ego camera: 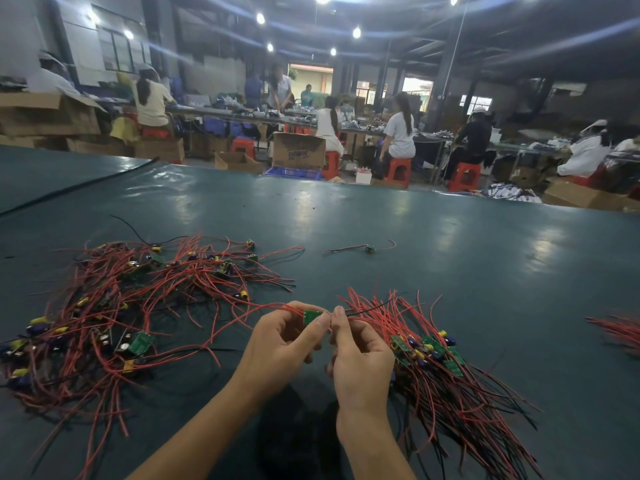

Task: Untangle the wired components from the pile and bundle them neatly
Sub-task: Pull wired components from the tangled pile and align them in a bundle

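Nearest: your left hand pinches a small green board over the table, and your right hand pinches its wires just beside it. To your left, the tangled pile of red-wired components; to your right, the aligned bundle. Farther off: one stray component, lying apart.

- Hands, I count two: left hand and right hand.
- One held component, pinched between them.
- One tangled pile; its pieces are too many for me to count.
- One aligned bundle.
- One lone component lying apart.
- One further wire bunch, cut off at the right edge.
- One table.
- Red stools: I make out at least four.
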{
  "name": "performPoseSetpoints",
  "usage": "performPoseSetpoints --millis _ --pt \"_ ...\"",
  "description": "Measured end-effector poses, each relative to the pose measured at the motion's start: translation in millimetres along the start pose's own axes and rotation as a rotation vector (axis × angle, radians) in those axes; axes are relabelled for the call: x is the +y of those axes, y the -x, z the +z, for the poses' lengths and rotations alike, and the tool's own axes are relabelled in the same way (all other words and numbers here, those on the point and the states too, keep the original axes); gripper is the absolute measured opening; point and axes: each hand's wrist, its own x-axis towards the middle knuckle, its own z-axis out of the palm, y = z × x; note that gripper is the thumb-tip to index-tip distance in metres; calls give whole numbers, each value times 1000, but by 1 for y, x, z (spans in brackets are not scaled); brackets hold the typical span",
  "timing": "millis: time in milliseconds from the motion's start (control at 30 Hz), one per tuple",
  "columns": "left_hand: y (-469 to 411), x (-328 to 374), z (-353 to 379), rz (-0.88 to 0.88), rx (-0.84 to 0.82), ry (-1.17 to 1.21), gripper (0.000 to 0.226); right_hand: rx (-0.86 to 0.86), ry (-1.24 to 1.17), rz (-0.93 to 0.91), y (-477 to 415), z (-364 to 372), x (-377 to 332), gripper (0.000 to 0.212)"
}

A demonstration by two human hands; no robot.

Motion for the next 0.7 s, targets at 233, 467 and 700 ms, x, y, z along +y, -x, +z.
performPoseSetpoints --millis 233,467,700 --pt "0 2 4 -84 17 106 44 -94 -10 -40 4 3 0 31" --pt "-1 -5 1 13 34 15 47 -160 34 -1 5 2 -2 28" --pt "-4 -8 0 45 81 -92 56 -72 -21 88 1 3 0 27"
